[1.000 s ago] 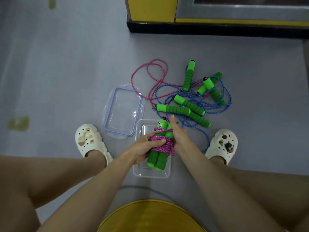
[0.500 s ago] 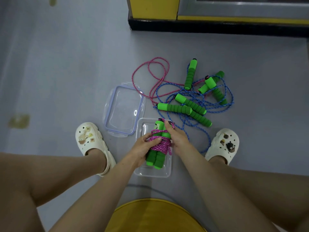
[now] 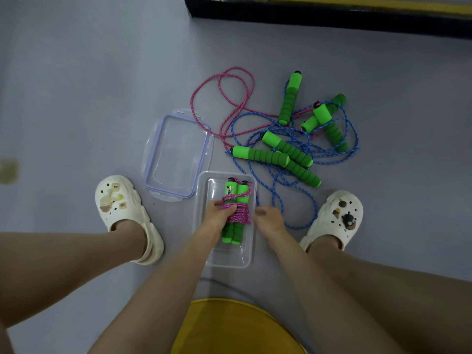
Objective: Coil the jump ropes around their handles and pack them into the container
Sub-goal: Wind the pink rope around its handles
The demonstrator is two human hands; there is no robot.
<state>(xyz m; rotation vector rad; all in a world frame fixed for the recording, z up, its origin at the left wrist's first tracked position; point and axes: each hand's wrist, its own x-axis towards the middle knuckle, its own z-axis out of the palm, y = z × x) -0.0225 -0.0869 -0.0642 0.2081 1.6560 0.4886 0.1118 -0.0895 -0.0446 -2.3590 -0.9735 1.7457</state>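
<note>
left hand [image 3: 216,217] fingers grip coiled jump rope [image 3: 237,212] in container [image 3: 227,264] | right hand [image 3: 269,220] fingers loose, empty

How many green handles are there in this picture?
8 handles: two wrapped together in the clear box, six loose on the floor among tangled ropes. More could be hidden underneath.

Dim, even light with a cool grey-blue cast falls on the floor [image 3: 76,85]. Shadows are soft and faint, showing only beside the clogs [image 3: 120,208] and legs [image 3: 63,267]. The clear lid [image 3: 176,154] carries a weak sheen. Detail is slightly soft, and the right hand [image 3: 269,219] is smeared. Wide-angle bending stretches the legs toward the lower edges.
</note>
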